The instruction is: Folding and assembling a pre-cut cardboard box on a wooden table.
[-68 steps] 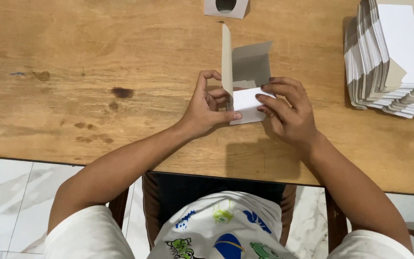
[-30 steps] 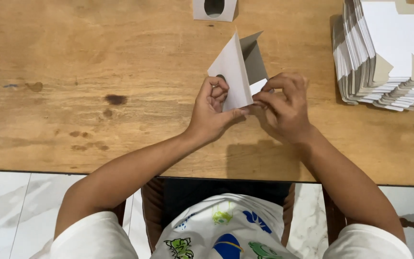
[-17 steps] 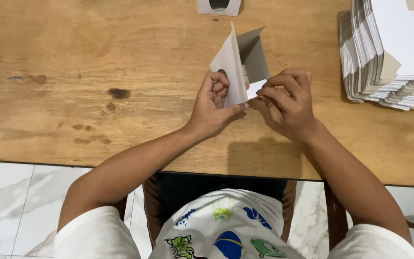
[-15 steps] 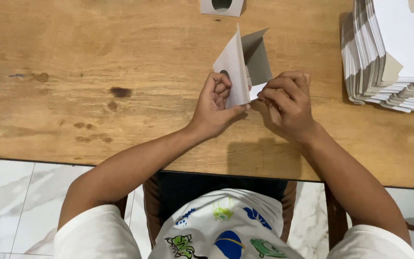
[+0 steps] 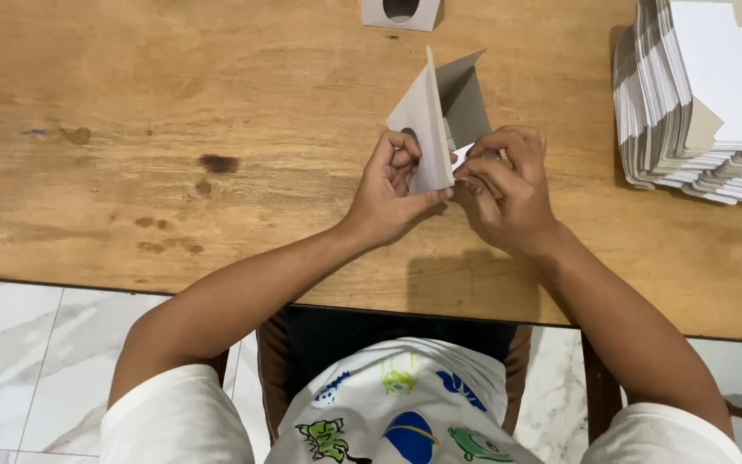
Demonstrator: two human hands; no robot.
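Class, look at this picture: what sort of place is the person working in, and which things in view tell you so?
Probably a home or small workshop set up for hand-folding cardboard boxes. A worn wooden table stands on a marble-tiled floor; a tall stack of flat box blanks waits at the side; both hands fold one blank.

left hand (image 5: 394,193) and right hand (image 5: 504,185) together, fingers pinched, forearms converging

I see a worn wooden table (image 5: 173,103) with dark stains toward its left half. On it at the far right lies a tall stack of flat white card blanks (image 5: 697,103). At the far edge sits a small white folded box (image 5: 401,12) with a round hole.
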